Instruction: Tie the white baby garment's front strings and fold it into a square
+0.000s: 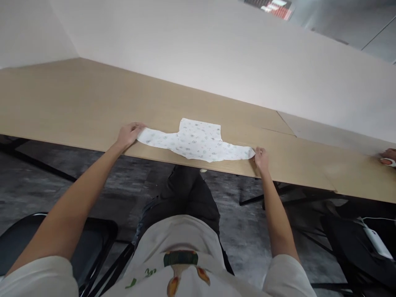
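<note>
A small white long-sleeved baby shirt (pixel 199 140) with a fine print lies flat near the table's front edge. Its sleeves stretch out to both sides, and its body part points away from me. At the left sleeve's end, my left hand (pixel 130 134) is closed with the cuff between thumb and fingers. My right hand (pixel 261 159) pinches the tip of the other sleeve. The cloth between the hands looks spread and fairly smooth.
The long tan table (pixel 93 99) runs along a white partition (pixel 198 53). Another person's hand (pixel 390 154) with a white and orange object shows at the far right. Black chairs (pixel 93 243) stand below, one with a white device (pixel 378 242) on it.
</note>
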### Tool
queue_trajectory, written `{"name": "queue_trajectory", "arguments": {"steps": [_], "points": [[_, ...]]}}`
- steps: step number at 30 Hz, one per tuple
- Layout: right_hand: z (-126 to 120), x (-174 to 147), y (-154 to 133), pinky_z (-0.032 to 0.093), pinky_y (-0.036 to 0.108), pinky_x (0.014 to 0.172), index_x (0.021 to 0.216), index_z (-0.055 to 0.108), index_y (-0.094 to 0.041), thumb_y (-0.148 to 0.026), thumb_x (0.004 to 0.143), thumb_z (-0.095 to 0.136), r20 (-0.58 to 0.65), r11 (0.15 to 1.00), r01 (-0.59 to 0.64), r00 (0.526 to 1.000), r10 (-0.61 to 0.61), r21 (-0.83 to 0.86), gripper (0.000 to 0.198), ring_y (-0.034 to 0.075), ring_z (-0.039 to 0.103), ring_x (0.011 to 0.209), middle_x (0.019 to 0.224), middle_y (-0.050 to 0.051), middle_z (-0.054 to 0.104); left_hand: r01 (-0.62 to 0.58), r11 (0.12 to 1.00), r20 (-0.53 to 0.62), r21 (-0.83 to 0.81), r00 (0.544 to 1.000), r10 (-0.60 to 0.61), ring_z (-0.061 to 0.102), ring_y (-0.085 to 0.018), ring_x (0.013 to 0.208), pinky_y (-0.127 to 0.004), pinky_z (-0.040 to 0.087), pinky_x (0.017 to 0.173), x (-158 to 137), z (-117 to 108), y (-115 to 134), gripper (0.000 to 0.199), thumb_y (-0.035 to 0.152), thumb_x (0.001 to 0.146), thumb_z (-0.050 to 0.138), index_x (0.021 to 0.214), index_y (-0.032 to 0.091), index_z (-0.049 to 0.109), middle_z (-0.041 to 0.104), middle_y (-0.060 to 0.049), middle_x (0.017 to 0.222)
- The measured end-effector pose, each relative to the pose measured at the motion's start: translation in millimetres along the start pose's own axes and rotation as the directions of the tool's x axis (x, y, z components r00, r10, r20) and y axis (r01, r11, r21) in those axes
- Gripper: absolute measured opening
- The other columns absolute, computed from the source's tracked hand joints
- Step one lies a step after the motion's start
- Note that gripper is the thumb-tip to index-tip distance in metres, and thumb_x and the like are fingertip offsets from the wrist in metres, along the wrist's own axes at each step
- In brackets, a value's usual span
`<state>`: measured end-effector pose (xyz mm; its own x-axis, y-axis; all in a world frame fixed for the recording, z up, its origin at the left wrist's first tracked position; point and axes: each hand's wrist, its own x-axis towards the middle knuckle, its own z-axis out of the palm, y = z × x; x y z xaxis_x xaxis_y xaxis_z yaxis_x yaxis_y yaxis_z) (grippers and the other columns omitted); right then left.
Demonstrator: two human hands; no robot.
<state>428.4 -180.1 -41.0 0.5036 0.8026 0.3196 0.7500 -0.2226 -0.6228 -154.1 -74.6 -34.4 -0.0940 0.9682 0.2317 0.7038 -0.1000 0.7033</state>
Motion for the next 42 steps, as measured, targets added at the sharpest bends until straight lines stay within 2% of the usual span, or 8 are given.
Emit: {"name": "queue_trajectory", "arguments": {"steps": [8, 15, 23, 27, 30, 36, 39, 42], "points": [[21.8, -7.2, -76.1, 0.047, 0.033, 0.075, 0.109, 0.058, -0.017, -0.044, 0.092, 0.044, -0.119, 0.963, 0.222, 0.971, -0.206, 0.149, 0.035, 0.017, 0.057, 0.077, 0.096, 0.008, 0.063, -0.073, 0.995, 0.042, -0.065, 0.996, 0.075, 0.057, -0.015, 0.089, -0.027, 0.048, 0.086, -11.4, 0.4, 6.1, 0.047, 0.027, 0.077, 0.063, 0.121, 0.011, 0.063, 0.069, -0.006, 0.109], [74.9, -37.3, -174.7, 0.05, 0.037, 0.089, 0.123, 0.055, -0.02, -0.038, 0.101, 0.027, 0.036, 0.82, 0.533, 0.834, -0.551, 0.207, 0.04, 0.022, 0.06, 0.1, 0.112, 0.011, 0.061, -0.088, 0.99, 0.009, -0.106, 0.996, 0.089, 0.055, -0.013, 0.089, -0.033, 0.048, 0.094, -5.9, 8.1, -3.7, 0.042, 0.027, 0.081, 0.067, 0.118, 0.009, 0.06, 0.067, -0.005, 0.104], [85.3, -220.1, -188.6, 0.046, 0.039, 0.101, 0.134, 0.053, -0.027, -0.031, 0.096, 0.046, 0.455, 0.732, 0.58, 0.577, -0.679, 0.356, 0.039, 0.026, 0.057, 0.116, 0.123, 0.009, 0.064, 0.006, 0.985, -0.052, -0.175, 0.999, -0.015, 0.055, -0.011, 0.089, -0.032, 0.049, 0.088, -0.7, 18.6, 1.0, 0.046, 0.036, 0.088, 0.063, 0.124, 0.01, 0.053, 0.066, -0.003, 0.105], [92.5, -312.9, -159.4, 0.049, 0.031, 0.091, 0.128, 0.059, -0.026, -0.031, 0.094, 0.049, 0.672, 0.772, 0.463, 0.404, -0.621, 0.435, 0.036, 0.022, 0.064, 0.111, 0.126, 0.005, 0.066, -0.014, 0.952, -0.161, -0.305, 0.986, -0.037, 0.056, -0.014, 0.098, -0.032, 0.05, 0.089, 1.2, 40.6, 41.9, 0.051, 0.042, 0.091, 0.057, 0.129, 0.009, 0.049, 0.063, -0.008, 0.12], [104.3, -338.2, -143.5, 0.049, 0.026, 0.078, 0.111, 0.068, -0.029, -0.032, 0.09, 0.052, 0.794, 0.799, 0.443, 0.261, -0.549, 0.407, 0.026, 0.021, 0.07, 0.097, 0.108, -0.001, 0.074, -0.193, 0.936, -0.18, -0.296, 0.973, 0.144, 0.058, -0.022, 0.113, -0.036, 0.047, 0.098, -1.7, 64.4, 93.2, 0.047, 0.047, 0.086, 0.062, 0.121, 0.016, 0.057, 0.061, -0.011, 0.127], [107.2, -328.9, -137.3, 0.047, 0.026, 0.07, 0.102, 0.071, -0.028, -0.037, 0.09, 0.048, 0.788, 0.853, 0.414, 0.384, -0.481, 0.318, 0.027, 0.021, 0.072, 0.089, 0.098, -0.001, 0.076, -0.446, 0.87, 0.11, -0.211, 0.873, 0.475, 0.059, -0.026, 0.114, -0.04, 0.045, 0.1, -33.0, 121.6, 181.6, 0.048, 0.044, 0.089, 0.055, 0.129, 0.018, 0.057, 0.064, -0.013, 0.126], [107.1, -329.3, -134.3, 0.048, 0.025, 0.071, 0.098, 0.073, -0.026, -0.032, 0.09, 0.048, 0.778, 0.865, 0.375, 0.409, -0.477, 0.333, 0.027, 0.02, 0.072, 0.087, 0.095, 0.0, 0.077, -0.577, 0.808, 0.335, -0.117, 0.743, 0.579, 0.06, -0.027, 0.114, -0.042, 0.043, 0.102, -54.2, 133.2, 188.0, 0.049, 0.043, 0.087, 0.055, 0.129, 0.019, 0.059, 0.064, -0.012, 0.129], [106.7, -327.8, -127.6, 0.05, 0.027, 0.076, 0.1, 0.072, -0.027, -0.029, 0.09, 0.05, 0.743, 0.871, 0.292, 0.456, -0.49, 0.395, 0.024, 0.02, 0.071, 0.087, 0.098, 0.0, 0.076, -0.656, 0.755, 0.374, 0.01, 0.702, 0.606, 0.056, -0.029, 0.12, -0.046, 0.037, 0.106, -68.1, 122.1, 166.8, 0.042, 0.038, 0.09, 0.047, 0.123, 0.018, 0.064, 0.065, -0.011, 0.128]]}}
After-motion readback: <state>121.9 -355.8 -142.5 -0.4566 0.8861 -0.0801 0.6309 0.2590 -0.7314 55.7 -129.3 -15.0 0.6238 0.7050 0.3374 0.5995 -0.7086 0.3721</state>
